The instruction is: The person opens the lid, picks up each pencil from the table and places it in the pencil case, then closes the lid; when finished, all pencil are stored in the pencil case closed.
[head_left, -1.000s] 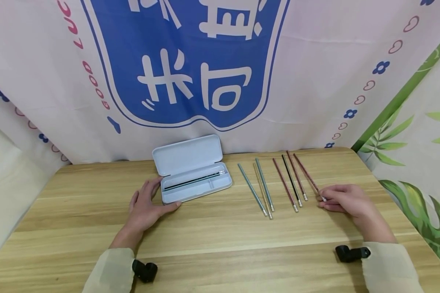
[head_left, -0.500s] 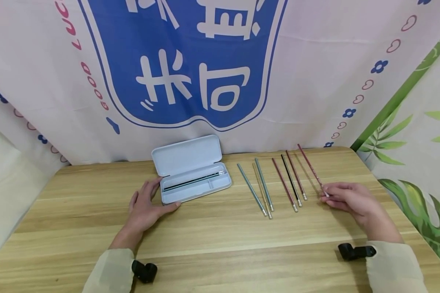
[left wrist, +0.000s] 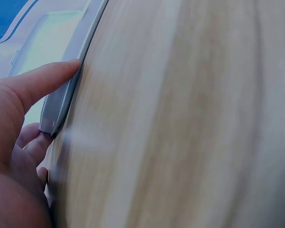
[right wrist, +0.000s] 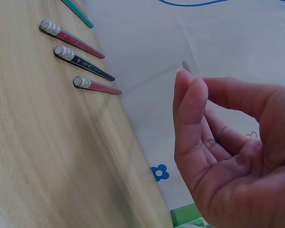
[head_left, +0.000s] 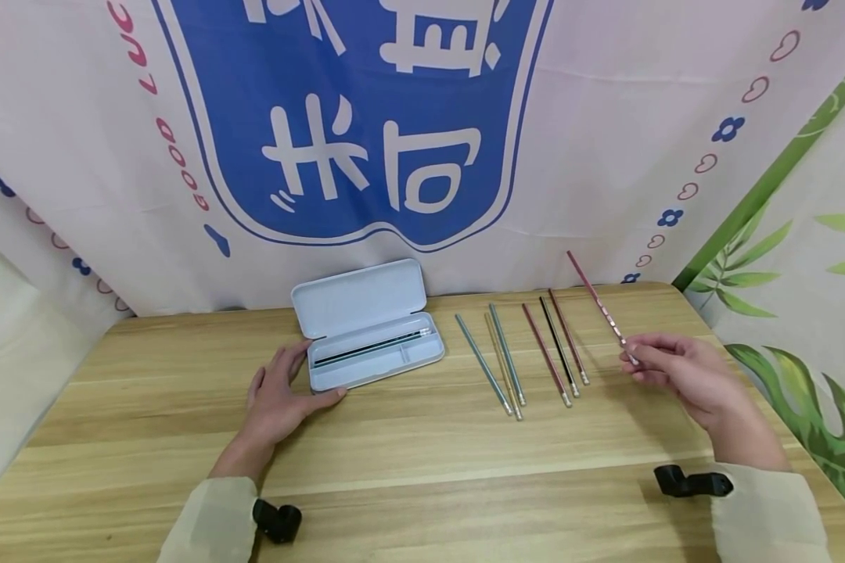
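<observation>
A light blue pencil case (head_left: 359, 301) stands with its lid raised, and a few dark pencils (head_left: 369, 349) lie in its long compartment. My left hand (head_left: 278, 403) holds the case's left end, thumb on the front edge (left wrist: 78, 66) and fingers round the side. To the right, my right hand (head_left: 676, 379) pinches a red pencil (head_left: 598, 301) near its eraser end, raised above the table with the other end pointing to the back. In the right wrist view the fingertips hide most of that pencil.
Between case and right hand lie two teal pencils (head_left: 482, 363), a yellowish pencil (head_left: 501, 363), two red pencils (head_left: 546, 353) and a black pencil (head_left: 559, 346), erasers toward me. A printed cloth (head_left: 591, 156) hangs behind the wooden table (head_left: 422, 477).
The right hand has lifted the red pencil off the table and moved slightly right and back with it. The left hand and the pencil case have stayed in place.
</observation>
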`<action>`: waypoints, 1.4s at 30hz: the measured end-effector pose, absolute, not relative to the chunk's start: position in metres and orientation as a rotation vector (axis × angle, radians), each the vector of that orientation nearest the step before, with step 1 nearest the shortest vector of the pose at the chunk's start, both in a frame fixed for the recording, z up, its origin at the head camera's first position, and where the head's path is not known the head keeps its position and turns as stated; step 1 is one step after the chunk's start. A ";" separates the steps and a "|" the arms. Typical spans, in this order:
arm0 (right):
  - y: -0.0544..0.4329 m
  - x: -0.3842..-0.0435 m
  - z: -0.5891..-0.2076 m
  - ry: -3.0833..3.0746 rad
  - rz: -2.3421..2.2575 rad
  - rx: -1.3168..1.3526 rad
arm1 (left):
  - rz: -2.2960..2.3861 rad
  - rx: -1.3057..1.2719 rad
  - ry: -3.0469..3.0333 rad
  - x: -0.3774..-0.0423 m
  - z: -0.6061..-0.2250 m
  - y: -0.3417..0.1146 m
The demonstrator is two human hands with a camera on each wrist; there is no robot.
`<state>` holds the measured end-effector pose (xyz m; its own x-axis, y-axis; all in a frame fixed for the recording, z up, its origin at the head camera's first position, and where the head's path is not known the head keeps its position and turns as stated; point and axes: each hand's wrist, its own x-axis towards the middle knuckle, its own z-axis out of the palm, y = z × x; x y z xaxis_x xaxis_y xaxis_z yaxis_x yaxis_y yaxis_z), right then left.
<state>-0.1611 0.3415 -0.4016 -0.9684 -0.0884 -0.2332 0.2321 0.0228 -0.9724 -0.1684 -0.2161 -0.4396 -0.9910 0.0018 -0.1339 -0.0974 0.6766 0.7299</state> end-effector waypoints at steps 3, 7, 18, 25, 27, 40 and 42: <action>0.340 -0.160 -0.399 2.092 -2.026 0.149 | 1.221 -0.085 2.755 -0.168 -0.439 -0.216; 0.334 -0.161 -0.399 2.119 -2.015 0.139 | 1.217 -0.085 2.755 -0.169 -0.439 -0.216; 0.293 -0.169 -0.391 2.429 -1.663 -0.026 | 1.202 -0.082 2.765 -0.170 -0.437 -0.218; 0.258 -0.181 -0.371 2.512 -1.502 -0.117 | 1.214 -0.091 2.752 -0.170 -0.437 -0.218; 0.247 -0.186 -0.367 2.535 -1.460 -0.145 | 1.220 -0.094 2.745 -0.170 -0.437 -0.218; 0.185 -0.227 -0.365 2.611 -1.301 -0.260 | 1.220 -0.088 2.766 -0.169 -0.439 -0.216; 0.175 -0.234 -0.367 2.622 -1.283 -0.286 | 1.224 -0.088 2.763 -0.169 -0.439 -0.216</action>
<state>-0.2337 0.1751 -0.3674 -0.9595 -0.2632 -0.1008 -0.0820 0.6027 -0.7937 -0.1685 -0.2156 -0.4386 -0.9913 -0.0055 -0.1314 -0.1010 0.6716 0.7340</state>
